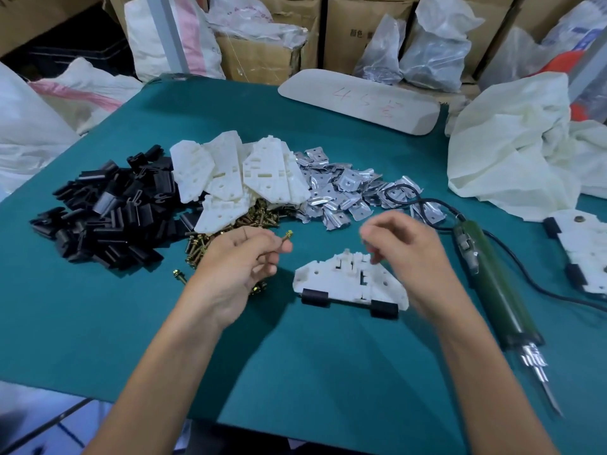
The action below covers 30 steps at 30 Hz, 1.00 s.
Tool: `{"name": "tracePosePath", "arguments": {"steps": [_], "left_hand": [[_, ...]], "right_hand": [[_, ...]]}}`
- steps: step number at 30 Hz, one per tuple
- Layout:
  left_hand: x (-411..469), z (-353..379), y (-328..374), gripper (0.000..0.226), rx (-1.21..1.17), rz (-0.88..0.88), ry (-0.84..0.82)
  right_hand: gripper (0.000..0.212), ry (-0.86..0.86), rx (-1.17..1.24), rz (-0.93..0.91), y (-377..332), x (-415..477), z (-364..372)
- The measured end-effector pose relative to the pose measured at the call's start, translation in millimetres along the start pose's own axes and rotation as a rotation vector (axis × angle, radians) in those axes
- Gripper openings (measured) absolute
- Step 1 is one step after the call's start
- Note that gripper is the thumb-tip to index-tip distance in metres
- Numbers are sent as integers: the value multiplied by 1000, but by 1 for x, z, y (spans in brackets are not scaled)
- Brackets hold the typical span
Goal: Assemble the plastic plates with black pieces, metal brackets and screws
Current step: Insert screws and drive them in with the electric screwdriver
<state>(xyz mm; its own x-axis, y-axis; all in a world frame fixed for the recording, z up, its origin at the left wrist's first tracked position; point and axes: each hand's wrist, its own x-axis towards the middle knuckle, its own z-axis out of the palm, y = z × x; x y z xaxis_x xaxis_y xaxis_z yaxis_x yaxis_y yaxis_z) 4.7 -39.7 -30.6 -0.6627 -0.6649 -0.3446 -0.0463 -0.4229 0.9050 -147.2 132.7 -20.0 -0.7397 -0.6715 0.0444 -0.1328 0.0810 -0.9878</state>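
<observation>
A white plastic plate (348, 282) lies flat on the green table in front of me, with two black pieces (314, 297) clipped on its near edge. My left hand (236, 267) pinches a brass screw (286, 236) between thumb and fingers, left of the plate. My right hand (404, 251) hovers blurred over the plate's right end with fingers loosely curled; nothing shows in it. Behind lie piles of black pieces (111, 211), white plates (236, 175), metal brackets (341, 192) and screws (230, 231).
A green electric screwdriver (492, 284) lies to the right with its cable looping back. An assembled plate (581, 247) sits at the right edge near a white bag (512, 149). A loose screw (179, 275) lies at the left. Boxes and bags stand behind the table.
</observation>
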Motion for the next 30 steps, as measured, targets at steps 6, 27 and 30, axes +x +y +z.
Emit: {"name": "tracePosePath", "arguments": {"steps": [6,27,30], "left_hand": [[-13,12,-10,43,-212,-131,-357],[-11,21,-38,15,1075,623,-70],[-10,20,-39,20,1187,699,-110]], "right_hand": [[28,166,87,153,29,-25,-39],[17,-17,-761,-49,32,-45,-39],[20,-44,-776,-37,31,-46,-40]]}}
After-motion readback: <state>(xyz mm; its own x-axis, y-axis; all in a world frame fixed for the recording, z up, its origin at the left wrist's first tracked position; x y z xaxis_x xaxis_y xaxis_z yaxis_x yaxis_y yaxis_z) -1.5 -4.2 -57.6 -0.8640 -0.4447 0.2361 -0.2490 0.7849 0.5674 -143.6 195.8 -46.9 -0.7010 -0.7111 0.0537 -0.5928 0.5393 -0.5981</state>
